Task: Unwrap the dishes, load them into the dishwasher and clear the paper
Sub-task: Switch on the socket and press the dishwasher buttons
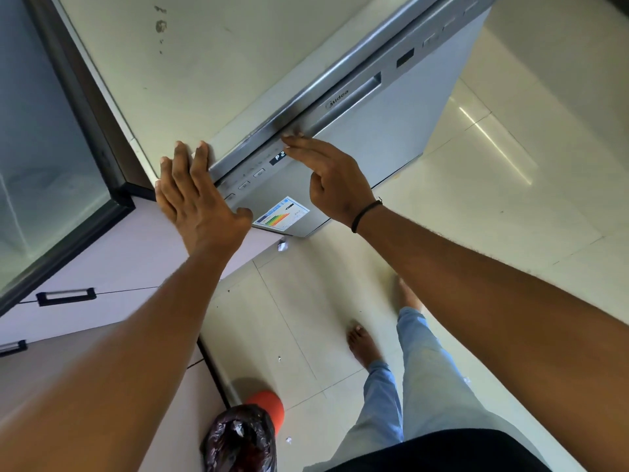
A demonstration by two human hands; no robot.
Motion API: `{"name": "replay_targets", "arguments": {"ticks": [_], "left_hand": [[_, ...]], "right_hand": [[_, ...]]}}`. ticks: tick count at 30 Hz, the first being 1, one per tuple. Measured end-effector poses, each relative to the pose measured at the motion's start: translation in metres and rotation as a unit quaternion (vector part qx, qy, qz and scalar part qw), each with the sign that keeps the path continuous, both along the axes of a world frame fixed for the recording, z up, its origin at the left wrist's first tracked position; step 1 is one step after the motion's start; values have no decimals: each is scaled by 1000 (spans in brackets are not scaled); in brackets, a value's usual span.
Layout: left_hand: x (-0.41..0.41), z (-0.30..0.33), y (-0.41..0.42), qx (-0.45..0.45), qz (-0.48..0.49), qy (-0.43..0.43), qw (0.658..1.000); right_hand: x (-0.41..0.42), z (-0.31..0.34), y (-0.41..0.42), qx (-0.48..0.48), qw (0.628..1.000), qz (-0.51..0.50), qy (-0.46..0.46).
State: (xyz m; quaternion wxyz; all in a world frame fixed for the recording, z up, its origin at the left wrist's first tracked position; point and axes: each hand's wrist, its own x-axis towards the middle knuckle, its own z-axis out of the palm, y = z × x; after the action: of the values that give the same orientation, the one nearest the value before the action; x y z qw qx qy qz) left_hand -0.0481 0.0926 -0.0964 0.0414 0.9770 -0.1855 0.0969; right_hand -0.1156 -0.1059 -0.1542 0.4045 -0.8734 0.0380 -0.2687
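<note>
Both hands meet the closed dishwasher (384, 131) in the head view, the only one there is. Left hand (200, 202) lies flat with fingers straight and spread over the top corner of the machine, the thumb against the door face just beside the energy label (281, 212); the placement reads as steadying or pressing the door home. Right hand (335, 178), a dark band at its wrist, holds its fingers straight and together, their tips touching the upper edge of the control strip next to the lit display (279, 157), which shows "P2". Neither hand grips anything.

Door shut and panel lit suggest loading is done and a programme is being chosen. No dishes or wrapping paper can be seen, though small white scraps (281, 246) lie on the tiled floor (510, 199). An orange bin (269, 408) with a dark plastic liner stands near the person's bare feet, probably placed within reach for the paper.
</note>
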Motion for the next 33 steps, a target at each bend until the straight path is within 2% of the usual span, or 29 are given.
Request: {"name": "replay_targets", "arguments": {"ticks": [4,9,13,15,17,19,21,26,33], "left_hand": [[-1,15,1,-5,1,64,998],[-1,33,-5,-17,16,138,990],[-2,51,-10,-48,37,201,978],[-8,60,-5,-101,42,231,967],[-18,67,4,-193,57,257,945],[-33,76,18,-291,84,259,917],[-46,88,35,-347,114,249,897],[-53,119,93,-435,173,199,861],[-57,141,187,-514,203,164,817]], "right_hand": [[-8,13,-7,69,994,-67,55],[-13,51,-24,148,983,-43,98],[-13,75,-35,172,977,-26,126],[-11,88,-35,182,974,-20,136],[-4,101,-32,208,968,-17,141],[4,116,-23,236,963,-8,134],[13,133,-5,243,962,10,121],[39,173,63,225,963,91,117],[59,212,186,163,953,220,130]]}}
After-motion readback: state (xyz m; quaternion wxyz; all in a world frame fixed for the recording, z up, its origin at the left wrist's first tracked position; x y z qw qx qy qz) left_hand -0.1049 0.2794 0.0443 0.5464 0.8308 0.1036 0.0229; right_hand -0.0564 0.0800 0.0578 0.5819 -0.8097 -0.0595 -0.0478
